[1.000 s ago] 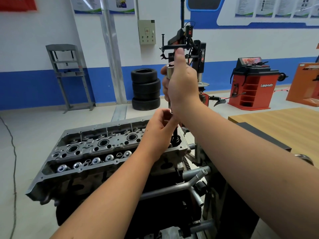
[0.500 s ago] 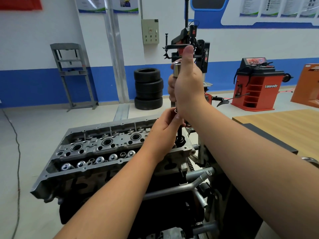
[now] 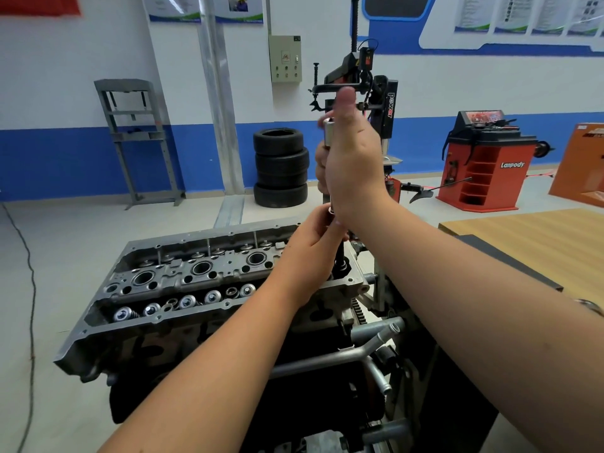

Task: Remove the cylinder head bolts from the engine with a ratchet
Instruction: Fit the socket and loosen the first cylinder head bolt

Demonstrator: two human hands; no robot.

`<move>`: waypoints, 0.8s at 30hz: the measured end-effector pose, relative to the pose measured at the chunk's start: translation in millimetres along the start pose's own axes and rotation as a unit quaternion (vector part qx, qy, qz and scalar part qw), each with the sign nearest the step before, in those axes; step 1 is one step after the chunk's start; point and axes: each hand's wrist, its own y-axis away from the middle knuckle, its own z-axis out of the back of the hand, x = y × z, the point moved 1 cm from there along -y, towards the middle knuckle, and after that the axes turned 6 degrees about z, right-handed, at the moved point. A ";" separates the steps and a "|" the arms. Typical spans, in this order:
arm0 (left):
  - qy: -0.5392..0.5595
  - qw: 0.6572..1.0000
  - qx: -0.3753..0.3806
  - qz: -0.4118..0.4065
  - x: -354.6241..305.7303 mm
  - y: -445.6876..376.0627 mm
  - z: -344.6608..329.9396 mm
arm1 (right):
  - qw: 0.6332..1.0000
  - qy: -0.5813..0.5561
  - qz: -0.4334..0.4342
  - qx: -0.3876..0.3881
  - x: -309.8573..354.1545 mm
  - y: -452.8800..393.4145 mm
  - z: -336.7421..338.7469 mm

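The right hand [image 3: 351,165] grips the ratchet [image 3: 327,134] up high; the left hand [image 3: 313,246] pinches its shaft low; keep it straight over the bolt [image 3: 340,264].

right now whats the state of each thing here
right hand: gripping the upright ratchet
left hand: pinching the shaft below it
bolt: sticking up out of the cylinder head
tires: stacked by the wall
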 end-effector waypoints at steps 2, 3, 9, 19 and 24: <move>0.001 1.000 -0.002 -0.001 -0.7 1.2 -0.9 | 0.999 0.020 0.044 0.005 -1.4 3.3 1.1; 0.002 1.000 -0.006 0.001 -0.7 1.1 -1.1 | 0.998 0.023 0.059 0.002 -1.4 4.6 2.3; -0.001 0.999 -0.038 -0.005 0.9 -1.0 -0.2 | 0.999 0.027 0.020 -0.019 5.2 2.0 4.5; -0.009 1.000 -0.014 -0.009 -3.1 2.6 1.8 | 0.999 0.020 0.039 0.002 4.5 1.6 6.1; 0.016 0.999 -0.037 -0.005 1.0 -0.6 1.4 | 1.000 -0.011 -0.018 -0.017 5.1 -1.6 -0.2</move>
